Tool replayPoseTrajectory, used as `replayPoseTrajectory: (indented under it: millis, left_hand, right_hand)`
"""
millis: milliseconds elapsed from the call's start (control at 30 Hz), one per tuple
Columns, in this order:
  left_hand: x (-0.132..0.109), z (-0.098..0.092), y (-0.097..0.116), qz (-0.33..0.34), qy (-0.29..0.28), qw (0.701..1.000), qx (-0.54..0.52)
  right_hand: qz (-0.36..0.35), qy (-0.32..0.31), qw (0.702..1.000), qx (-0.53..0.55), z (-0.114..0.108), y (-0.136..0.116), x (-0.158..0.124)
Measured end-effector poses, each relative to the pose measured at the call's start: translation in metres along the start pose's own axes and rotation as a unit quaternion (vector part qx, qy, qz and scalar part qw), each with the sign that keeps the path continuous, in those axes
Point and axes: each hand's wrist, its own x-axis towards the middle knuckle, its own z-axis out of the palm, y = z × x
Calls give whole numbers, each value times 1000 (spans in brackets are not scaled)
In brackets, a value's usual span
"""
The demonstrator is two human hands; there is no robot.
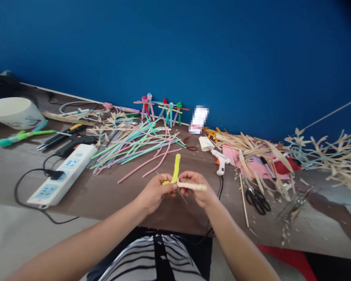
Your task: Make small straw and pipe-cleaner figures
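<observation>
Above the table's near edge, my left hand (154, 192) and my right hand (199, 190) are close together, both with fingers pinched. Between them is a pipe cleaner figure (176, 168), with a bright yellow part standing upright and a short yellow end by the left fingers. A pale cream arm of it (194, 186) sticks out to the right, over the right hand. Thin wire-like ends show below the fingers. Exactly where each fingertip grips is partly hidden. Beyond the hands lie loose pastel pipe cleaners (140, 142) in a heap.
Left are a white power strip (62, 175), a black glue gun (73, 143) and a white tub (16, 113). Small pipe cleaner figures (145, 103) stand by the blue wall (175, 50). Right are a white glue gun (220, 160), black-handled scissors (257, 201) and dried leaf strips (251, 146).
</observation>
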Motion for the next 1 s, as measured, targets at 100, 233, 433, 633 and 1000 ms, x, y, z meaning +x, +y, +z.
replayPoseTrajectory:
  millis: [100, 233, 433, 633, 1000]
  left_hand:
    - [1, 0, 2, -38, 6, 998, -48]
    - [-2, 2, 7, -113, 4, 988, -102]
    - [-8, 5, 15, -148, -25, 984, -95]
    - [-8, 0, 15, -135, -46, 987, -70]
    - [-14, 2, 18, -120, -40, 992, 6]
  right_hand:
    - [-92, 58, 992, -60, -2, 6, -3]
    - [-275, 53, 939, -198, -9, 1, -10]
    - [-330, -45, 870, -365, -9, -19, -22]
    - [-328, -55, 832, -444, -6, -22, -25]
    - [-357, -41, 772, -524, -6, -25, -35]
